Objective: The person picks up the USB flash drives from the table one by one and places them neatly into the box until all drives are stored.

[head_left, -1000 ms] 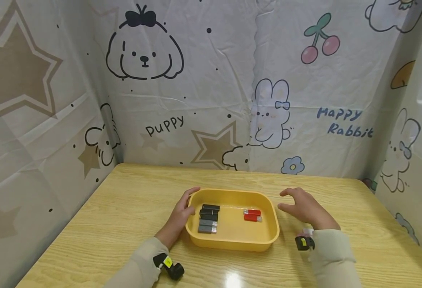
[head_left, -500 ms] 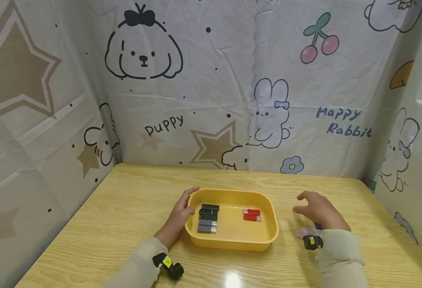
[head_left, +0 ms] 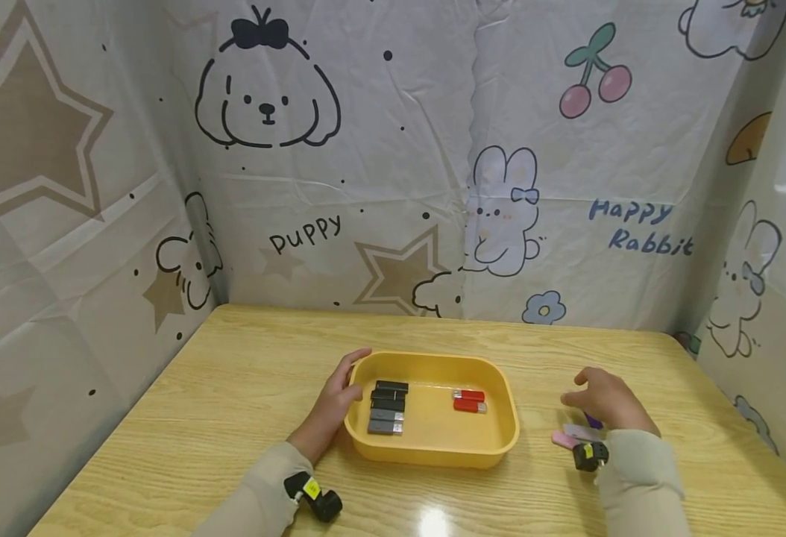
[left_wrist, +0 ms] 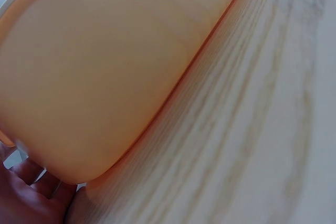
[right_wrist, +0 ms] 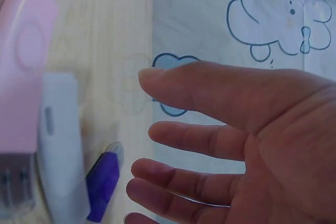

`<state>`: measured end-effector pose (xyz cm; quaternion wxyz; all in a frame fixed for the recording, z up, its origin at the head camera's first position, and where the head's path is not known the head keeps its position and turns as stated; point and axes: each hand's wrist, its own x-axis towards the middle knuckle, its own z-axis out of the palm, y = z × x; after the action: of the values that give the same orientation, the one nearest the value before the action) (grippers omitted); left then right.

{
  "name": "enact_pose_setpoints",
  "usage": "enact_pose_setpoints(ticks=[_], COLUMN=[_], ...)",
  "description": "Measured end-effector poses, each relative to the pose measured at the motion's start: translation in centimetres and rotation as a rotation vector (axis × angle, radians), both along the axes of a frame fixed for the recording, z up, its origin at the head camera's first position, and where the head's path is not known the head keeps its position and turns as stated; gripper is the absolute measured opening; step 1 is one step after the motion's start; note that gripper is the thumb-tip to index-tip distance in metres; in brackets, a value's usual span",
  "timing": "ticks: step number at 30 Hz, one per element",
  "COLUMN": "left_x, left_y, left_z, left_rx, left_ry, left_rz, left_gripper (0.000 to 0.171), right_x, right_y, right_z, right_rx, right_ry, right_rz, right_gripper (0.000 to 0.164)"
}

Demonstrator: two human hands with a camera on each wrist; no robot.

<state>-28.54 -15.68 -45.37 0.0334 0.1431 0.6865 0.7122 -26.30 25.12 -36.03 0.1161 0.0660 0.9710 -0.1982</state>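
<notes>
At the left end of the yellow plastic tray [head_left: 433, 458], my left hand [head_left: 329, 406] grips the wall, thumb over the rim and fingers outside. In the tray, several black and grey USB flash drives [head_left: 384, 427] lie in a column at the left, and two red USB flash drives [head_left: 470, 406] at the right. My right hand [head_left: 611, 403] hovers right of the tray, fingers apart and holding nothing. Close to it on the table lie a pink USB flash drive [right_wrist: 23, 72], a white stick [right_wrist: 60, 145] and a small purple piece with a clear end [right_wrist: 103, 184].
The wooden table [head_left: 285, 332] extends around the tray on all sides. A printed cloth [head_left: 379, 149] hangs behind it and along both sides. Each sleeve carries a small black wrist camera [head_left: 314, 496].
My right hand has moved right and slightly down, away from the tray's right end. The pink, white and purple pieces beneath it have come more into view. My left hand stays on the tray.
</notes>
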Motion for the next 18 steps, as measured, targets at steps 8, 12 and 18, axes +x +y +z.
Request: enact_pose_setpoints(ticks=[8,12,18], left_x=[0.1,0.1,0.0], left_y=[0.0,0.0,0.0], left_z=[0.0,0.0,-0.1], left_rx=[0.01,0.012,0.022], left_ry=[-0.018,-0.007,0.0], left_rz=[0.018,0.009,-0.008], left_gripper=[0.068,0.069,0.069], right_x=[0.0,0.1,0.2], right_y=[0.8,1.2,1.4], right_z=[-0.5,-0.7,-0.9], right_rx=[-0.008,-0.015,-0.032], right_ry=[-0.001,0.0,-0.007], right_rz=[0.005,-0.014,-0.044], right_gripper=[0.052,0.042,0.036])
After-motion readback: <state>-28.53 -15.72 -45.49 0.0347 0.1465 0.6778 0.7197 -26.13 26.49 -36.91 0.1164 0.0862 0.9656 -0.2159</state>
